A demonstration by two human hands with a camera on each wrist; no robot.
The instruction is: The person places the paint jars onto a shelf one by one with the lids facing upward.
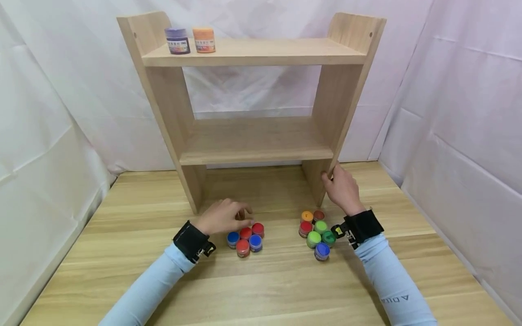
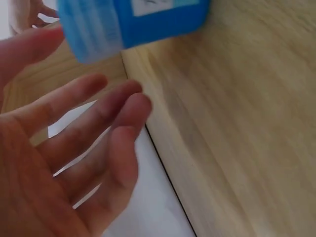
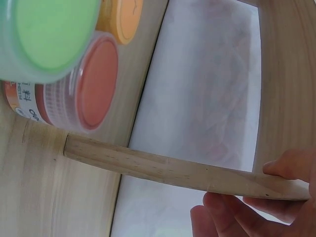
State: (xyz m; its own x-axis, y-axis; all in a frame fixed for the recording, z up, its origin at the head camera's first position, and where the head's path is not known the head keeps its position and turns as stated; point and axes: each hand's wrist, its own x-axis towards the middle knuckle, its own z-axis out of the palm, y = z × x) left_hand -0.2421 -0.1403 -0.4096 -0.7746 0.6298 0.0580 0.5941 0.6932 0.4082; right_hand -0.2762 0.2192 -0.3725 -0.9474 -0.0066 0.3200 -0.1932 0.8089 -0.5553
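Observation:
My left hand is just behind the left cluster of small paint jars, fingers apart and loosely bent, gripping nothing. Its fingertips are close to a red jar in the head view. A blue jar looms near the thumb in the left wrist view; whether they touch I cannot tell. My right hand holds the lower right side panel of a wooden shelf, thumb on one face and fingers on the other. Near it, the right wrist view shows a brown-red jar and a light green jar.
A purple jar and an orange jar stand on the top board at left. The right cluster includes a dark green jar and a blue-lidded jar. White cloth hangs behind and beside the wooden table.

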